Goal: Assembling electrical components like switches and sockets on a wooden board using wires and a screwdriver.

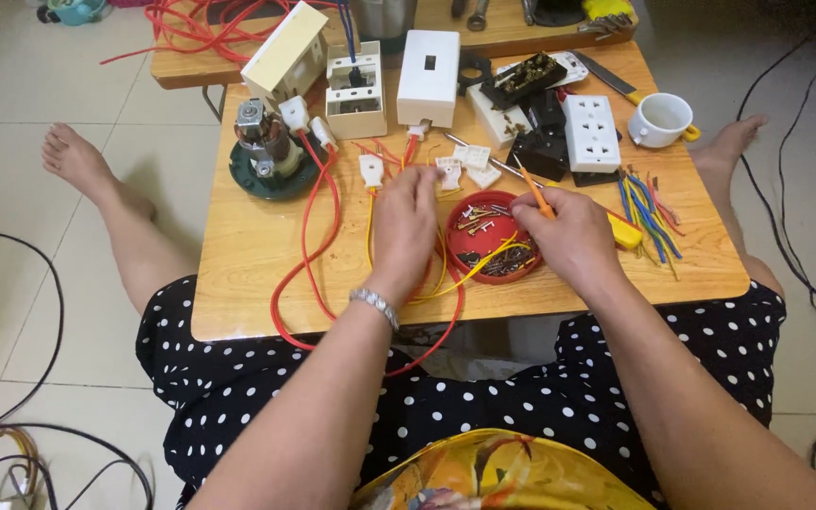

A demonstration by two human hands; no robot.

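Left hand [406,227]: closed on yellow wire [472,272], frame centre.
Right hand [573,236]: orange screwdriver [537,198] gripped beside red dish [521,269].
Advice: wire best kept steady, tip square.

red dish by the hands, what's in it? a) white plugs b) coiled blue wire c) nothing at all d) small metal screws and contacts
d: the red dish between the left hand and the right hand holds a pile of small metal screws and contacts, with yellow wire crossing its rim.
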